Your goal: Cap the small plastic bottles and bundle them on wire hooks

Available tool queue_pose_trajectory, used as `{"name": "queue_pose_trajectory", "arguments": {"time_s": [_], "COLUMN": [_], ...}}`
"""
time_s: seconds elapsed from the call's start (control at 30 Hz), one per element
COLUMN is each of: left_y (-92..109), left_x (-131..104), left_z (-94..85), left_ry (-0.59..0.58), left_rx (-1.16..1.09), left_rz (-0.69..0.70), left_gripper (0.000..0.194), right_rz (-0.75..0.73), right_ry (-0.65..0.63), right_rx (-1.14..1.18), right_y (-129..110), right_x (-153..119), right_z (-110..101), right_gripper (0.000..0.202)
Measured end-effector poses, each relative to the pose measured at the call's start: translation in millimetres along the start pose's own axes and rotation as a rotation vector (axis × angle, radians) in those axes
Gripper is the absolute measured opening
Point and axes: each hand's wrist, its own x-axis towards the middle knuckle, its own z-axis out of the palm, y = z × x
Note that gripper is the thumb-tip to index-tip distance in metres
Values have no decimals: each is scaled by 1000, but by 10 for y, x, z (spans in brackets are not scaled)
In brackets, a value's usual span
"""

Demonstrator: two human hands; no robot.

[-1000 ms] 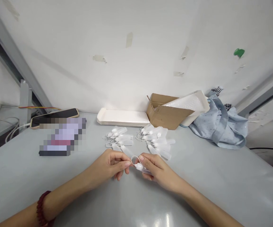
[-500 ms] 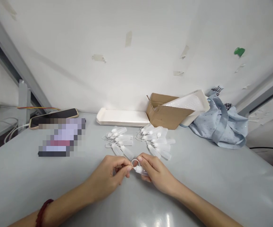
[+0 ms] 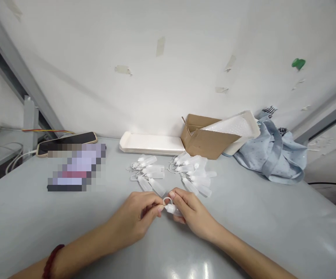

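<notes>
My right hand [image 3: 195, 213] is wrapped round a small translucent bottle [image 3: 171, 209] with a white nozzle cap that points left. From the cap a thin white loop arches up and over to the nozzle tip. The fingers of my left hand [image 3: 140, 215] are pinched together at that tip; what they grip is too small to make out. Beyond the hands lie two groups of similar bottles with white loops, a left group [image 3: 153, 169] and a larger right group [image 3: 198, 180].
An open cardboard box [image 3: 211, 143] holds bubble wrap against the wall, beside white trays [image 3: 156, 143]. A light blue cloth bag [image 3: 272, 155] lies at the right. At the left are a dark phone [image 3: 69, 143] on a cable and a pixelated device [image 3: 80, 166].
The view has shifted slightly. Both hands keep almost the same pose at the bottle, with the left fingers a little closer round the nozzle tip.
</notes>
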Motion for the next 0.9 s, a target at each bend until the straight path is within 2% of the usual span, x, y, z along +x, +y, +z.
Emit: {"name": "queue_pose_trajectory", "arguments": {"time_s": [0.17,0.43,0.9], "left_y": [39,123,126], "left_x": [65,48,29], "left_z": [-107,-121,-158], "left_ry": [0,15,37], "left_rx": [-56,-6,-20], "left_rz": [-97,-9,20], "left_gripper": [19,20,19], "right_rz": [-28,8,78], "right_ry": [22,-4,11], "right_rx": [-23,-4,-64], "right_y": [-47,-99,-183], "right_x": [-10,-20,-50], "right_z": [-42,-57,-101], "right_gripper": [39,36,32]}}
